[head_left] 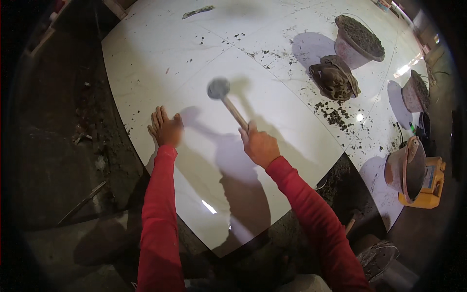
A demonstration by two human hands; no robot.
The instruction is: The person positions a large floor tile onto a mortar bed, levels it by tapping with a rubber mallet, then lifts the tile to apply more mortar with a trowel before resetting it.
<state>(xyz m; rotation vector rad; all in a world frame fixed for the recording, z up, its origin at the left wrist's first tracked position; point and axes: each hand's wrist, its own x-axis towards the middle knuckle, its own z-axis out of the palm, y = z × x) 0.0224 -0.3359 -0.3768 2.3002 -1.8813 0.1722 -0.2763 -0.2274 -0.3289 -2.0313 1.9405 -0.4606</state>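
A large glossy white floor tile [301, 143] lies in front of me, its near corner pointing toward my body. My right hand [261, 145] grips the wooden handle of a rubber mallet [218, 88], whose round grey head is over the tile's middle, slightly blurred. Whether the head touches the tile I cannot tell. At the tile's left edge my left hand [166, 127] rests flat with its fingers spread, holding nothing. Shadows of my arms and body fall across the tile.
A bucket of wet mortar [357, 41] stands at the far right beside a crumpled brown cloth [334, 78]. Mortar crumbs [334, 116] litter the tiles. Further right are a smaller bucket [415, 93], a tilted bucket [400, 169] and a yellow jug [431, 187]. Dark bare ground [63, 146] borders the left.
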